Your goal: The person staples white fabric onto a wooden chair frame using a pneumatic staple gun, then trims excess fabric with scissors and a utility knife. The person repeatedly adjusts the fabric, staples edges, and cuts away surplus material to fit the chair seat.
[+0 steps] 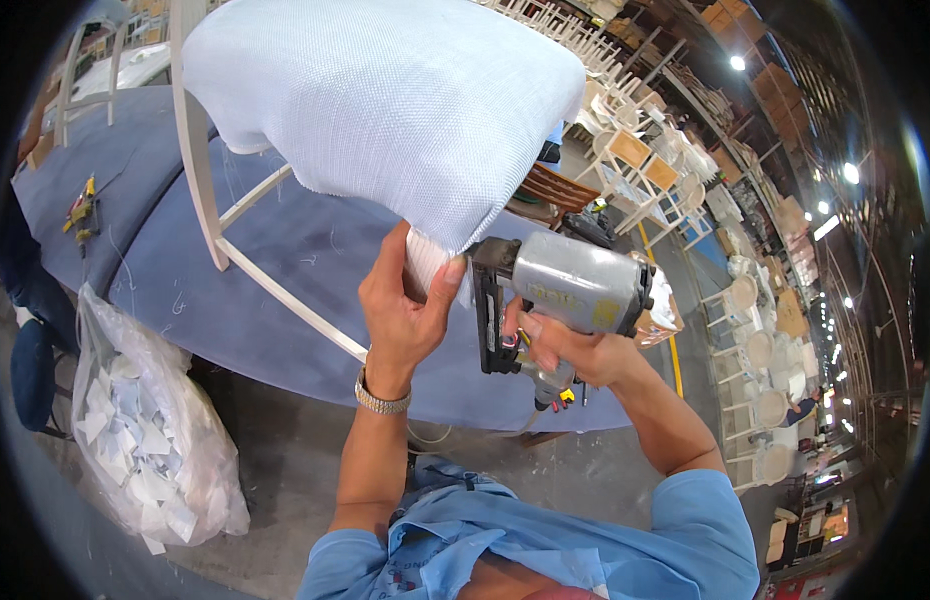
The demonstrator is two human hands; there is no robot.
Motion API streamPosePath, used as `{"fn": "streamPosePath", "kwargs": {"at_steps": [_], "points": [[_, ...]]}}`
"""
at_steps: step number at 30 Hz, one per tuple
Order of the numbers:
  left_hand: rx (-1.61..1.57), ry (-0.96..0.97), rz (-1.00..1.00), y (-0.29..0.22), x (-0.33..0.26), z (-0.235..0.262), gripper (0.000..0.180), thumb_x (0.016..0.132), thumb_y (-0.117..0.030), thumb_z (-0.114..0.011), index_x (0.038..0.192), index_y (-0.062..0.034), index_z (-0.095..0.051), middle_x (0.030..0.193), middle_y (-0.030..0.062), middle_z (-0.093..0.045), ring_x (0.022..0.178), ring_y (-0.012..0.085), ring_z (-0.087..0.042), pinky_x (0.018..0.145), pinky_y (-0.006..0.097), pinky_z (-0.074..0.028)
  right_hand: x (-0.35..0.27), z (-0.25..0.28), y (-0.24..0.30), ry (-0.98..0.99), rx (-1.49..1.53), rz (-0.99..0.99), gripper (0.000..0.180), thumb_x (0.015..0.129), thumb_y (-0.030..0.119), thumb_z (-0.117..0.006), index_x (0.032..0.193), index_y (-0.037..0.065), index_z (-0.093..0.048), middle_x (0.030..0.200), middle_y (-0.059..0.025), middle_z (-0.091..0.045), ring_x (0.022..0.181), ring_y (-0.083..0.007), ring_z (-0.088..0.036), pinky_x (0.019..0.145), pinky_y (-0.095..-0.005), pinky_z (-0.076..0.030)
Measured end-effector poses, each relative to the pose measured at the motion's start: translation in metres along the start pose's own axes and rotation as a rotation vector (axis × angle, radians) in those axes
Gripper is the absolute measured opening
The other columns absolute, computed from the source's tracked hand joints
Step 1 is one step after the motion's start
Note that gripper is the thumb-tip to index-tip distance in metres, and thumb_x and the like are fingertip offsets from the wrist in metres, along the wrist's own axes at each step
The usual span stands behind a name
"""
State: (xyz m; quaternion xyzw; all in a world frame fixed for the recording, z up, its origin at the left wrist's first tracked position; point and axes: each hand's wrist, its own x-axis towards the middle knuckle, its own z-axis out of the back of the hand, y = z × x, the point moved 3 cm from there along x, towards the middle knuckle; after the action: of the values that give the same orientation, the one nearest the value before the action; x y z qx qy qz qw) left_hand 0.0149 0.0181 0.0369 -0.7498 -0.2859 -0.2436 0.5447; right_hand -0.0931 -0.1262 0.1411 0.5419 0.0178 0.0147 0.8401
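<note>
Light blue woven fabric (385, 95) covers part of a pale wooden chair frame (200, 170) in front of me. My left hand (403, 310) pinches the fabric's lower corner around a pale, ridged piece (425, 262), thumb and fingers on opposite sides. A silver and black pneumatic staple gun (575, 280) is in my right hand (575, 348), fingers wrapped around its handle. Its nose meets the fabric corner beside my left thumb. Whether the tip presses on it, I cannot tell.
The chair stands on a table covered in blue-grey cloth (285, 320). A yellow-handled tool (82, 213) lies at the far left. Below hangs a clear bag of fabric scraps (150, 450). Several unfinished chairs (650, 170) line the right. An air hose (530, 418) runs below the gun.
</note>
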Motion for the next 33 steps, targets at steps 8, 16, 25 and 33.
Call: {"fn": "streamPosePath", "kwargs": {"at_steps": [8, 16, 25, 33], "points": [[0.044, -0.042, -0.097, 0.002, 0.002, -0.003, 0.048, 0.089, -0.022, -0.073, 0.125, 0.0063, -0.057, 0.095, 0.0183, -0.069, 0.083, 0.0224, -0.069, 0.072, 0.032, -0.053, 0.002, -0.001, -0.025, 0.037, 0.124, 0.015, 0.017, 0.097, 0.01, -0.06, 0.113, 0.004, -0.058, 0.096, -0.0049, -0.065, 0.058, -0.0054, -0.049, 0.051, -0.0228, -0.042], [0.148, -0.069, -0.09, 0.0, 0.004, 0.0, 0.046, 0.084, -0.014, -0.074, 0.123, 0.0054, -0.059, 0.096, 0.0156, -0.07, 0.086, 0.0178, -0.068, 0.075, 0.03, -0.053, -0.002, -0.002, -0.02, 0.044, 0.221, 0.003, 0.024, 0.097, 0.014, -0.062, 0.119, 0.004, -0.058, 0.1, -0.0045, -0.066, 0.06, -0.0055, -0.05, 0.052, -0.0237, -0.042], [0.113, -0.069, -0.123, 0.004, 0.005, -0.001, 0.048, 0.081, -0.012, -0.077, 0.122, 0.0049, -0.06, 0.093, 0.0135, -0.07, 0.083, 0.0159, -0.068, 0.072, 0.028, -0.054, -0.005, -0.005, -0.012, -0.019, 0.155, 0.04, 0.023, 0.096, 0.011, -0.062, 0.114, -0.002, -0.061, 0.081, -0.0055, -0.064, 0.056, -0.0076, -0.05, 0.052, -0.0249, -0.042], [0.105, -0.054, -0.147, 0.006, 0.005, 0.002, 0.055, 0.076, -0.018, -0.083, 0.12, 0.0062, -0.06, 0.098, 0.0179, -0.07, 0.082, 0.0251, -0.071, 0.07, 0.032, -0.056, -0.008, -0.007, -0.019, -0.087, 0.078, 0.042, 0.021, 0.096, 0.012, -0.065, 0.116, 0.006, -0.063, 0.095, -0.0048, -0.071, 0.057, -0.006, -0.054, 0.049, -0.024, -0.044]]}}
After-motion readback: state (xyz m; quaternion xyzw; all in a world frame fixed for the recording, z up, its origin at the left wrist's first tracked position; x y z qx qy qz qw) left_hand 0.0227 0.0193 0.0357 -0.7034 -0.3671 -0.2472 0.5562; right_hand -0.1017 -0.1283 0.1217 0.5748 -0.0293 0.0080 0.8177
